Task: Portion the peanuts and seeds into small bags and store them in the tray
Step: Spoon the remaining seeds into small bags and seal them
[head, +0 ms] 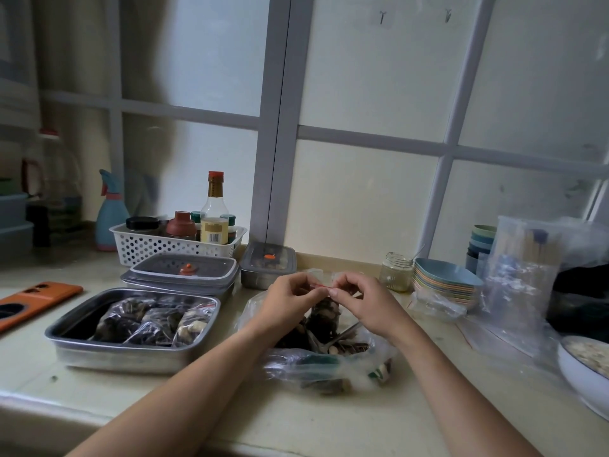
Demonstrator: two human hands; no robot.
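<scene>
Kitchen counter (329, 420): left hand (290, 296) and right hand (365, 300) pinch the small bag (324, 311) by its red zip, above the loose seed sack (329, 364) and right of the tray (131, 352); sealing should run evenly along the strip.

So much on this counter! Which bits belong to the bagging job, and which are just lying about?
Job: small bag, pinched by left hand and right hand; big bag; tray.
Lying about: phone, spray bottle, basket, jar, plates.
</scene>
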